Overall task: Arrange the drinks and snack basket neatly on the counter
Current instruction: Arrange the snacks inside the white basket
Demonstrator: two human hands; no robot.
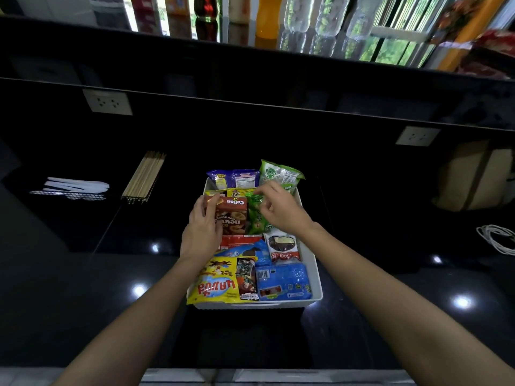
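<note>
A person's left hand [200, 232] has its grip clamped round a brown biscuit box [232, 215], while the right hand [281, 210] pinches the top of a green packet [255, 215] just beside it. Both lie in the white snack basket [312, 274], which sits mid-worktop [83, 288] and is crowded with other packets. Wooden sticks [146, 174] and white plastic knives [78, 186] lie to the left and a coiled white cable [498, 238] far right, with drinks bottles [267, 18] lining the raised ledge behind.
</note>
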